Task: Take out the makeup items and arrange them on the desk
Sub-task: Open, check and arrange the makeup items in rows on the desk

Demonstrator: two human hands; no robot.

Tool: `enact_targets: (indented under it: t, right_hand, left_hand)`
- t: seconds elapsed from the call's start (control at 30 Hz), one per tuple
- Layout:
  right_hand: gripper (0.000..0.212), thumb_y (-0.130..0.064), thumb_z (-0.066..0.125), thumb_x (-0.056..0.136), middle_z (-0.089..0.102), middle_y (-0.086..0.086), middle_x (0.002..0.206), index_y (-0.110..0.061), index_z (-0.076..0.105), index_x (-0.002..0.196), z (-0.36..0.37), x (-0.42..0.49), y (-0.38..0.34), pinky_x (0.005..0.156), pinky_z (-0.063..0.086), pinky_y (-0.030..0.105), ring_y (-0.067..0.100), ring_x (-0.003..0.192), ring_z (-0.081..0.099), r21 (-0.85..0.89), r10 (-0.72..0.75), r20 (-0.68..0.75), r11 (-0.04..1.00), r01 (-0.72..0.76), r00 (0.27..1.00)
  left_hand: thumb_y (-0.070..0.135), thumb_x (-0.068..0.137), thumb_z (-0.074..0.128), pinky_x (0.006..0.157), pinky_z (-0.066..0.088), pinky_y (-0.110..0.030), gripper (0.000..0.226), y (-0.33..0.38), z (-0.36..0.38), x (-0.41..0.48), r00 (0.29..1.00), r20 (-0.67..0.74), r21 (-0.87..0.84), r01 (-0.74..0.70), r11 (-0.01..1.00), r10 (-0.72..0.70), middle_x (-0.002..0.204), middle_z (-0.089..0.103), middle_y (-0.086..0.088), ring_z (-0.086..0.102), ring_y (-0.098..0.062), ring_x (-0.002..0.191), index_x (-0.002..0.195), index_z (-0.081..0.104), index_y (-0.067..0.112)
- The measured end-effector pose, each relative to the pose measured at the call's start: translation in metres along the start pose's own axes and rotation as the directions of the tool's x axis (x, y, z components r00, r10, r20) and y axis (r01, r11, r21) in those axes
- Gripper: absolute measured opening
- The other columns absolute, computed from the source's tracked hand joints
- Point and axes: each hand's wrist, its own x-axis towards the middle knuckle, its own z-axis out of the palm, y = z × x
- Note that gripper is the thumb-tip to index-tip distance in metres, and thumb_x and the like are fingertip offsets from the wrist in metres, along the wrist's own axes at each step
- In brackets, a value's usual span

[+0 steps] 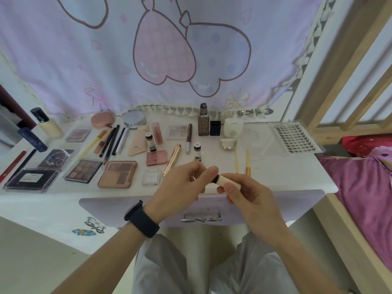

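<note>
Above white table (275, 172) edge | makeup items (117, 174) mostly laid out | left hand (182, 185), right hand (252, 198) both pinching cream cylindrical tube (228, 179) | tube not yet placed

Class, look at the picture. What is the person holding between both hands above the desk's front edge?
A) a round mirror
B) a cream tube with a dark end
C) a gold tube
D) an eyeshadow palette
B: the right hand and left hand both grip the cream tube, while the gold tube, round mirror and eyeshadow palette lie on the desk.
</note>
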Motion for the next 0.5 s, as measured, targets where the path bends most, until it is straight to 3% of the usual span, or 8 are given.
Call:
enact_targets:
  t: [0.07, 0.13, 0.23, 0.33, 0.5]
  right_hand:
    - [0.025, -0.033, 0.061, 0.091, 0.075, -0.003, 0.094, -0.024, 0.071, 0.113, 0.004, -0.001, 0.001, 0.082, 0.053, 0.022, 0.013, 0.092, 0.069, -0.004, -0.005, -0.019, 1.0, 0.005, 1.0]
    - [0.027, -0.034, 0.06, 0.09, 0.076, -0.001, 0.091, -0.023, 0.071, 0.112, 0.005, -0.002, 0.0, 0.077, 0.052, 0.02, 0.01, 0.081, 0.066, 0.026, 0.012, -0.042, 1.0, -0.011, 0.999]
    - [0.025, -0.032, 0.061, 0.089, 0.076, 0.004, 0.087, -0.019, 0.073, 0.107, 0.003, -0.001, -0.002, 0.073, 0.051, 0.019, 0.012, 0.07, 0.06, 0.099, 0.046, -0.054, 0.994, -0.041, 0.997]
    - [0.025, -0.032, 0.061, 0.089, 0.076, 0.005, 0.087, -0.019, 0.073, 0.106, 0.001, -0.002, -0.003, 0.073, 0.051, 0.02, 0.011, 0.07, 0.059, 0.117, 0.051, -0.045, 0.992, -0.046, 0.998]
    - [0.022, -0.035, 0.064, 0.089, 0.076, -0.001, 0.095, -0.029, 0.072, 0.108, 0.0, -0.002, 0.0, 0.083, 0.055, 0.031, 0.015, 0.088, 0.067, 0.025, 0.027, -0.048, 0.999, -0.026, 0.998]
  left_hand:
    - [0.064, 0.091, 0.047, 0.064, 0.052, -0.035, 0.047, 0.0, 0.003, 0.003, 0.999, -0.035, 0.047, 0.009, 0.999, -0.007, 0.062, 0.064, 0.001, 0.056, -0.009, 0.052, 0.08, 0.065, 0.022]
    - [0.063, 0.089, 0.048, 0.061, 0.053, -0.031, 0.04, 0.001, 0.002, 0.002, 1.0, -0.013, 0.008, -0.014, 1.0, 0.014, 0.068, 0.067, 0.001, 0.058, -0.009, 0.054, 0.094, 0.065, 0.027]
    - [0.042, 0.092, 0.063, 0.063, 0.05, -0.022, 0.02, 0.001, -0.005, 0.002, 0.994, 0.091, -0.151, -0.045, 0.988, 0.059, 0.079, 0.069, 0.003, 0.062, -0.016, 0.059, 0.108, 0.067, 0.031]
    - [0.031, 0.093, 0.069, 0.065, 0.053, -0.025, 0.01, -0.001, -0.007, 0.005, 0.995, 0.073, -0.1, -0.054, 0.993, 0.062, 0.078, 0.072, 0.003, 0.064, -0.017, 0.059, 0.101, 0.071, 0.026]
    - [0.058, 0.094, 0.051, 0.06, 0.05, -0.019, 0.045, 0.001, 0.002, 0.01, 0.999, -0.032, 0.022, 0.041, 0.999, -0.04, 0.061, 0.067, 0.002, 0.061, -0.013, 0.053, 0.077, 0.065, 0.019]
